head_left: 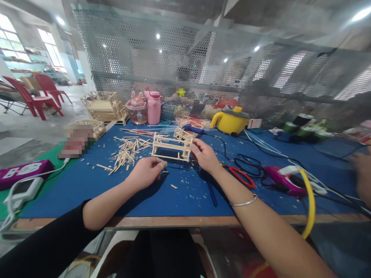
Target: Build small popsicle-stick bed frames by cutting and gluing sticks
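Long table (185,200) under blue cloth, spreading wide. Toward its far edge, a yellow electric pot (230,121) and pink bottle (154,107), parked out of the working space. Near the middle, a pale wooden stick frame, box-shaped (171,146), standing on the cloth, steadied at its right end by right hand (204,154), fingers pinched onto a post. Just left, a loose heap of wooden sticks (127,152), within easy reach. Left hand (146,173) resting nearer the front edge, curled closed around a short stick piece (162,163).

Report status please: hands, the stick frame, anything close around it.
Right hand grips wooden stick frame. Left hand pinches small stick. Loose sticks left, red scissors right.
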`<act>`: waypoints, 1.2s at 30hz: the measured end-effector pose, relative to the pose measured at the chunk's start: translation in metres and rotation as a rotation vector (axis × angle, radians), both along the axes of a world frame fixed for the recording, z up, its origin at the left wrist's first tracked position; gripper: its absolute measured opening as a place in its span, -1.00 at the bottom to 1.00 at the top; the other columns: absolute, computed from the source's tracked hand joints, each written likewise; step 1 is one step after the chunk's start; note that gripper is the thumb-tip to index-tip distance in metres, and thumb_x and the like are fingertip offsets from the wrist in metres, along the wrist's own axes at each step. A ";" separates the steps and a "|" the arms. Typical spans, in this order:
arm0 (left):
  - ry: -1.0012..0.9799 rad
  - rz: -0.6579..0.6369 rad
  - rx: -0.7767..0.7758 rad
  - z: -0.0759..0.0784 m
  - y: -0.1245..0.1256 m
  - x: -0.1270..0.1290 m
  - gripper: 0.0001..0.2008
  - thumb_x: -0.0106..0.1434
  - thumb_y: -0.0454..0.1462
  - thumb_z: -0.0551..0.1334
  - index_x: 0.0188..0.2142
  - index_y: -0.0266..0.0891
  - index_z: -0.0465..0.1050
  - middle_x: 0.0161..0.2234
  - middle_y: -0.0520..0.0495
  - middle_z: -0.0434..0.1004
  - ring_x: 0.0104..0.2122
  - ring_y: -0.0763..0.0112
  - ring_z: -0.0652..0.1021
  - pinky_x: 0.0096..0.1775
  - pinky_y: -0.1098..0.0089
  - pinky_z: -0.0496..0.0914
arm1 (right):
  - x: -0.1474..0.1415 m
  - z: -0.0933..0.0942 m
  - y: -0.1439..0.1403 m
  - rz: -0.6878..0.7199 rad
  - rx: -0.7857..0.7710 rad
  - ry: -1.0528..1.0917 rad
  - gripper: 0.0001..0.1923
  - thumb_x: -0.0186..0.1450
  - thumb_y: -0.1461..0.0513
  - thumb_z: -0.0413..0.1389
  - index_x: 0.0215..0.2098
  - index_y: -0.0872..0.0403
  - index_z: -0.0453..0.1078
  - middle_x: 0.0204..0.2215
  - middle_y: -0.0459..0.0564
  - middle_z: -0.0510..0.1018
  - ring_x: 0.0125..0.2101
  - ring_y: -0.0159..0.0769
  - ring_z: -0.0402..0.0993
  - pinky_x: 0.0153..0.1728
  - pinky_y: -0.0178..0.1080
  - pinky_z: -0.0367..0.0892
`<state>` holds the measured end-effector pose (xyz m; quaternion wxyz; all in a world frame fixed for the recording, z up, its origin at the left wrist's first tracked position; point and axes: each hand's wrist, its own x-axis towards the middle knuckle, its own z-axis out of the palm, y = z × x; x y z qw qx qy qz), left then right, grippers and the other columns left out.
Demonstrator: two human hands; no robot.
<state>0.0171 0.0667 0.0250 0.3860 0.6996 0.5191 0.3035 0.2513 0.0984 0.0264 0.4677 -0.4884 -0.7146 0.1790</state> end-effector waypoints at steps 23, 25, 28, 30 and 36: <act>-1.017 -0.047 -0.523 -0.008 0.029 0.028 -0.74 0.11 -0.21 0.36 -0.20 -0.20 0.46 -0.21 -0.02 0.60 -0.18 0.46 0.53 -0.08 0.41 0.27 | -0.014 0.001 -0.003 0.042 -0.071 0.152 -0.70 0.33 0.01 -0.04 -0.24 0.05 0.34 -0.62 -0.20 0.27 -0.56 -0.39 0.20 -0.46 -0.32 0.18; -1.031 -0.080 -0.531 -0.008 0.030 0.026 -0.74 0.13 -0.19 0.35 -0.18 -0.18 0.46 -0.19 0.00 0.60 -0.15 0.46 0.52 -0.06 0.40 0.27 | -0.015 0.002 -0.004 0.049 -0.096 0.174 -0.71 0.33 0.01 -0.04 -0.23 0.04 0.34 -0.63 -0.21 0.25 -0.59 -0.41 0.19 -0.49 -0.32 0.17; -1.063 -0.076 -0.539 -0.008 0.031 0.025 -0.77 0.17 -0.19 0.31 -0.18 -0.18 0.46 -0.18 -0.01 0.60 -0.12 0.45 0.52 -0.02 0.39 0.27 | -0.017 0.003 -0.006 0.051 -0.132 0.191 -0.71 0.33 0.01 -0.04 -0.23 0.04 0.32 -0.63 -0.21 0.25 -0.62 -0.43 0.16 -0.53 -0.33 0.15; -1.072 -0.063 -0.535 -0.008 0.030 0.025 -0.80 0.20 -0.19 0.29 -0.20 -0.19 0.47 -0.19 -0.03 0.61 -0.11 0.43 0.52 0.00 0.37 0.27 | -0.019 0.004 -0.007 0.048 -0.147 0.198 -0.71 0.33 0.01 -0.03 -0.25 0.04 0.31 -0.62 -0.21 0.26 -0.62 -0.43 0.16 -0.55 -0.33 0.14; -1.052 -0.050 -0.478 -0.004 0.020 0.023 -0.82 0.16 -0.18 0.32 -0.27 -0.20 0.48 -0.22 -0.04 0.62 -0.14 0.39 0.54 -0.02 0.34 0.28 | -0.020 0.002 -0.012 0.065 -0.175 0.217 -0.70 0.32 -0.02 -0.02 -0.20 0.03 0.30 -0.59 -0.19 0.30 -0.62 -0.44 0.18 -0.58 -0.34 0.12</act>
